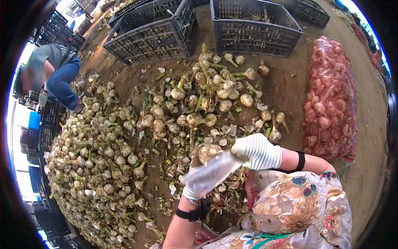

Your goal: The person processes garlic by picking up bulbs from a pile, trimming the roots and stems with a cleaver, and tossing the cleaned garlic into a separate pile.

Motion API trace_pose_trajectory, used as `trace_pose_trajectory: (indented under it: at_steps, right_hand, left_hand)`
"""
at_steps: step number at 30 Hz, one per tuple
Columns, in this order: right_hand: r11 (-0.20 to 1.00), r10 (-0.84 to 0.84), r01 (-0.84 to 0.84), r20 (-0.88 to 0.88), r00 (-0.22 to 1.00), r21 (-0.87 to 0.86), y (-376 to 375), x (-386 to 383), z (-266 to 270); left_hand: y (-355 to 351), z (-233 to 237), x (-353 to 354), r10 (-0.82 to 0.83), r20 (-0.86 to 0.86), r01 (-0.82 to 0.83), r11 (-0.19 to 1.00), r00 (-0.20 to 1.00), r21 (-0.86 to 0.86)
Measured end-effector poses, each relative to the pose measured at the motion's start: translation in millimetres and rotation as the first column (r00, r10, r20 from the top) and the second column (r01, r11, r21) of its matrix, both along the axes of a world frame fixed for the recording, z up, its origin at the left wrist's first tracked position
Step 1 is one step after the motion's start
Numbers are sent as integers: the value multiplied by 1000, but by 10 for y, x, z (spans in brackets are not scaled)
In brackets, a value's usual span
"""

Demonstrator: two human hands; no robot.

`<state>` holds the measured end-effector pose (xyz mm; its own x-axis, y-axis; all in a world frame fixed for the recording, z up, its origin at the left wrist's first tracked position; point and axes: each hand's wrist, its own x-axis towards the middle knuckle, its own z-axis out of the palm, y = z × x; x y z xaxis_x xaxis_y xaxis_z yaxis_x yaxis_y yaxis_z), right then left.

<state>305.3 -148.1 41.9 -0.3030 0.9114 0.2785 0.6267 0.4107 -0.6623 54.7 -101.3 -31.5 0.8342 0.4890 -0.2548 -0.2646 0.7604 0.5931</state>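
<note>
My right hand [256, 152], in a striped white glove, is closed round the handle end of a wide-bladed knife [211, 172]. The blade is smeared by motion and lies across my left hand [193, 169], hiding part of it. At the fingers of that gloved left hand sits a garlic bulb [207, 153], which the hand grips. Below both hands, trimmings and papery garlic skins [226, 186] lie on the ground in front of my lap.
A large garlic heap [99, 174] lies left; a smaller garlic pile [211, 87] is ahead. Black crates [257, 35] stand behind it. A full red mesh sack [329, 99] stands right. A flowered apron [298, 203] covers my lap. Another person [60, 74] bends at far left.
</note>
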Motion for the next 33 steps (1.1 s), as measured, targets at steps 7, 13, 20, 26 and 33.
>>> trace_pose_trajectory:
  at_steps: [7,13,20,26,33]
  right_hand:
    - [989,88,-69,150,985,-127,2,-117,70]
    - [977,75,-45,142,987,-207,7,-100,-18]
    - [967,-8,41,131,991,-250,-32,-92,-106]
    - [718,-272,480,432,860,-503,12,302,-685]
    - [891,-402,366,-91,911,-269,-124,48,-363]
  left_hand:
    - [-236,-192,-133,51,76,-6,865,996,-502]
    - [-121,150,-55,-96,57,106,971,994,-214]
    - [-116,-191,-169,-61,-313,102,988,948,116]
    - [-156,-50,45,116,-566,262,799,816,541]
    - [300,88,210,450,-503,-409,891,738,197]
